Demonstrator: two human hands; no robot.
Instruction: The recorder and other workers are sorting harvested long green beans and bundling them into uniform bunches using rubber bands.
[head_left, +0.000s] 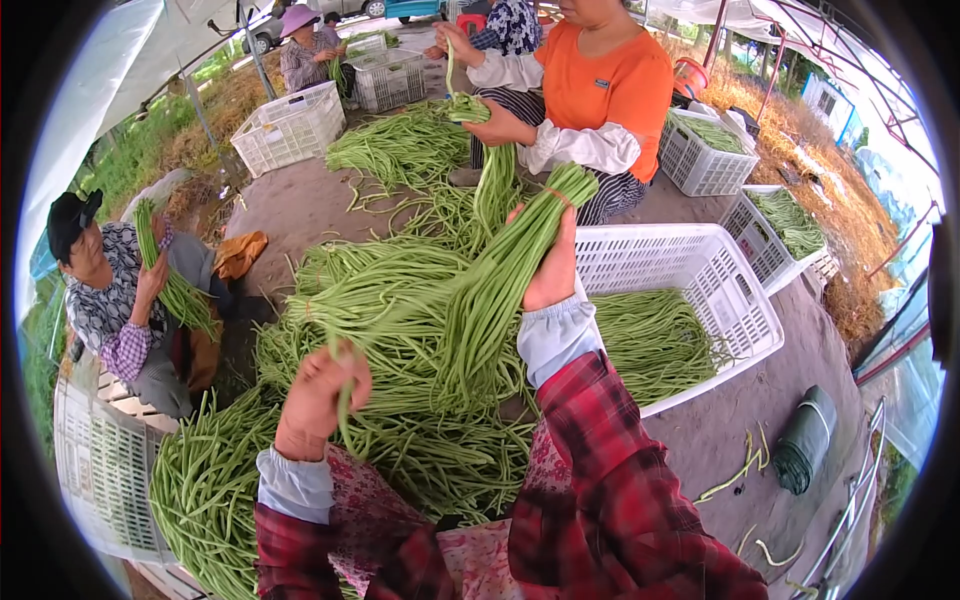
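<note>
My right hand (551, 262) holds up a large bundle of long green beans (506, 285), bound near its top with a reddish band. Its lower ends hang over the heap in front of me. Lower left, my left hand (322, 390) is closed on a single green bean (345, 412), blurred, with one end hanging below the fingers. Between and beyond my hands lies a heap of long beans (390, 300), some tied in bundles with bands. More loose beans (217, 480) are piled by my left arm and between my knees. Which beans lie beneath the bundle is hidden.
A white plastic crate (761, 322) holding beans stands right of my right hand. Across the heap a person in orange (607, 82) holds beans; another person (112, 292) sits left with a bundle. A rolled dark green sheet (806, 442) lies lower right, near metal tubes (847, 510).
</note>
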